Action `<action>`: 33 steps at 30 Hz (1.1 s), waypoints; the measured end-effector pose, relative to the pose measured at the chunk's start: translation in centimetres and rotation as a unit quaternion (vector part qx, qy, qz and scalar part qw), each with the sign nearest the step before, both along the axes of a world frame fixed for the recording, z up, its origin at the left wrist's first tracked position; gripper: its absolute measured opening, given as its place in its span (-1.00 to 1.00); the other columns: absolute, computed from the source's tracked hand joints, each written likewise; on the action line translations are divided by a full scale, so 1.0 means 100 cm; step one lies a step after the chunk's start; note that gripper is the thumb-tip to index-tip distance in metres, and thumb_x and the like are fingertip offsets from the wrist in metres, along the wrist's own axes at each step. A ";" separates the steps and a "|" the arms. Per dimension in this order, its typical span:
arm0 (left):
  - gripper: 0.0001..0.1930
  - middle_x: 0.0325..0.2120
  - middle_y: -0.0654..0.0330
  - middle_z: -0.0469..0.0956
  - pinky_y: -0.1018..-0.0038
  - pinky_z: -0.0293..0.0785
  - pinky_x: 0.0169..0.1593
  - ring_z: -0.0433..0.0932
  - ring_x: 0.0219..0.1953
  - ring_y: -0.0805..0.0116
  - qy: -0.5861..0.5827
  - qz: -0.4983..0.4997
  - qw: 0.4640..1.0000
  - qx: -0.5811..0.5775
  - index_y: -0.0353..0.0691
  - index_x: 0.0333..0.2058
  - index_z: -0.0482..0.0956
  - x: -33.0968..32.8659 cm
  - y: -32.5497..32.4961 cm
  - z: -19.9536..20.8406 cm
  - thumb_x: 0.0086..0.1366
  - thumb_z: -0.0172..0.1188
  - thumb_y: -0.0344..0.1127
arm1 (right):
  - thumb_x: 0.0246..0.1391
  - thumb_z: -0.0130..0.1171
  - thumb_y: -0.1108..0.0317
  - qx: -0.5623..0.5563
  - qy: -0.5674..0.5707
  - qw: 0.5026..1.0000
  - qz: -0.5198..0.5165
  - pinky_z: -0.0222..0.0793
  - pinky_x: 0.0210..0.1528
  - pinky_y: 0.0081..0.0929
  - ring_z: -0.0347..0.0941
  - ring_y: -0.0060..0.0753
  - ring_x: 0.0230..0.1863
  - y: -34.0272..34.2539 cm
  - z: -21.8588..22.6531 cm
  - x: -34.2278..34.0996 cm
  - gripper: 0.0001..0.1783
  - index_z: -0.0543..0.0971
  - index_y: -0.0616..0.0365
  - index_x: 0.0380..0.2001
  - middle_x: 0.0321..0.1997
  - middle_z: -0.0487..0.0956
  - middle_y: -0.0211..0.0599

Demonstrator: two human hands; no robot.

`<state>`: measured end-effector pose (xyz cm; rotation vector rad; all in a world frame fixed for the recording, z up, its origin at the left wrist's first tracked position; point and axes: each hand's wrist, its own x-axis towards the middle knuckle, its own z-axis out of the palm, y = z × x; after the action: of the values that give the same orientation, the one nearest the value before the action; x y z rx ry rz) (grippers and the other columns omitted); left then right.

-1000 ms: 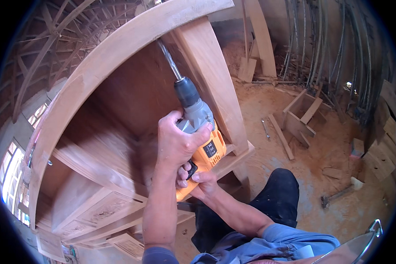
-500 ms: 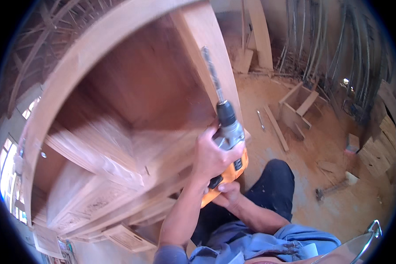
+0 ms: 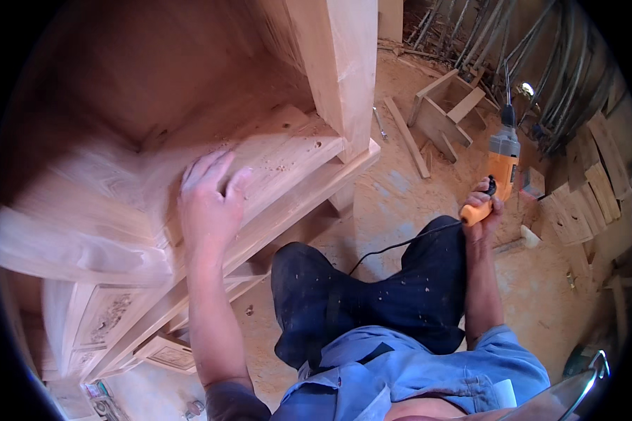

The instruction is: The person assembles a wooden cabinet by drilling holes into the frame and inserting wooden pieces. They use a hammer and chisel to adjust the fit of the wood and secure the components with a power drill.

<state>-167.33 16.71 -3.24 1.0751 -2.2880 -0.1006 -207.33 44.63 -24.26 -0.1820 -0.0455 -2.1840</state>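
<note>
My right hand (image 3: pixel 482 214) grips the handle of an orange and grey corded power drill (image 3: pixel 503 151), held out to the right over the floor. Its long drill bit (image 3: pixel 507 83) points away from me, and a black cord (image 3: pixel 407 243) runs from the handle across my lap. On the left, my left hand (image 3: pixel 214 200) rests with fingers apart on the shelf board (image 3: pixel 277 165) of a large unpainted wooden cabinet (image 3: pixel 344 77). Small holes and wood crumbs show on that board, beyond my fingers. Nothing shows in the left hand.
A small wooden frame box (image 3: pixel 439 116) and a loose batten (image 3: pixel 407 137) lie on the dusty floor (image 3: pixel 393 189). Farther right are a hammer (image 3: pixel 529 238) and stacked boards (image 3: pixel 583 189). Thin poles (image 3: pixel 519 49) lean at the back. Carved panels (image 3: pixel 105 316) sit low on the cabinet.
The drill has swung from in front of the cabinet out to the right, in my right hand alone. My left hand has let go of it and moved left onto the shelf board.
</note>
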 end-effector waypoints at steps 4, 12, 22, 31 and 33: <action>-0.67 -0.02 0.01 0.63 0.13 0.36 0.22 0.50 0.12 -0.05 -0.042 0.164 0.985 -0.028 -0.29 0.01 0.66 0.006 -0.015 0.005 0.30 0.21 -0.31 | 0.05 0.24 0.44 0.088 0.034 0.994 -0.058 0.51 -0.11 -0.32 0.54 -0.38 -0.20 0.024 -0.066 -0.062 -0.45 0.37 0.20 0.13 -0.02 0.55 -0.17; -0.63 0.09 -0.02 0.56 0.16 0.33 0.25 0.46 0.17 -0.06 -0.070 0.220 0.973 -0.020 -0.27 0.11 0.59 -0.004 -0.028 -0.001 0.36 0.13 -0.34 | -0.01 0.24 0.39 0.218 -0.007 0.972 -0.091 0.49 -0.10 -0.31 0.48 -0.35 -0.22 0.082 -0.236 -0.062 -0.49 0.41 0.21 0.05 -0.04 0.55 -0.18; -0.65 0.05 -0.03 0.58 0.18 0.36 0.25 0.48 0.15 -0.02 -0.099 0.190 0.973 -0.081 -0.35 0.05 0.60 -0.019 -0.027 -0.004 0.36 0.16 -0.29 | 0.09 0.17 0.36 0.315 -0.016 0.945 -0.080 0.45 -0.12 -0.40 0.46 -0.39 -0.28 0.163 -0.355 -0.004 -0.64 0.45 0.32 -0.06 -0.27 0.55 -0.22; -0.67 0.10 -0.07 0.54 0.12 0.31 0.30 0.42 0.21 -0.07 -0.104 0.176 0.977 -0.066 -0.20 0.04 0.61 -0.024 -0.018 0.005 0.32 0.10 -0.35 | 0.15 0.16 0.36 0.561 0.134 0.810 0.105 0.50 -0.05 -0.42 0.53 -0.37 -0.18 0.137 -0.297 0.025 -0.66 0.52 0.34 -0.05 -0.22 0.60 -0.19; -0.61 0.16 -0.20 0.47 0.01 0.11 0.44 0.33 0.31 -0.16 -0.093 0.157 0.981 -0.061 -0.33 0.11 0.52 -0.046 -0.032 -0.004 0.38 -0.02 -0.33 | 0.17 0.16 0.36 0.615 0.311 0.708 0.156 0.51 -0.04 -0.42 0.54 -0.37 -0.16 0.135 -0.271 -0.006 -0.66 0.54 0.35 -0.05 -0.21 0.62 -0.18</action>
<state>-171.97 13.55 -3.64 1.4127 -2.2180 0.2736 -207.92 58.10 -51.33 -0.1043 1.5943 -1.3091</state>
